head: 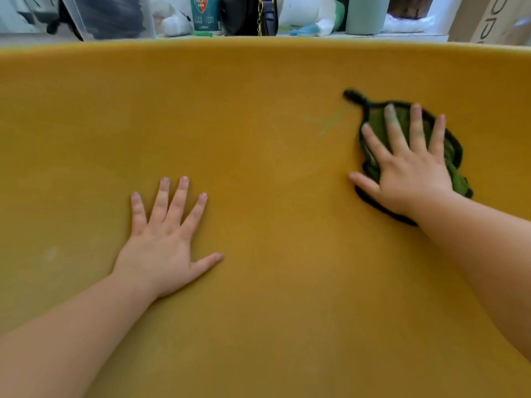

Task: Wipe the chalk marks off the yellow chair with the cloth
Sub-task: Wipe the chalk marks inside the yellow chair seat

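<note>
- Yellow chair (258,326) near; bottle (205,12) far behind.
- Chalk mark (330,124) just left of green cloth (373,119).
- Left hand (163,242) flat, released; right hand (411,168) flat, fingers straight, pressing cloth.

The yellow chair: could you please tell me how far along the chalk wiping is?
Done: most of the yellow chair shows no clear chalk lines. In hand: the right hand presses the green cloth flat against it, the left hand resting open nearby. Left: a faint greenish streak just left of the cloth, and a pale smudge at lower left, possibly chalk.
</note>
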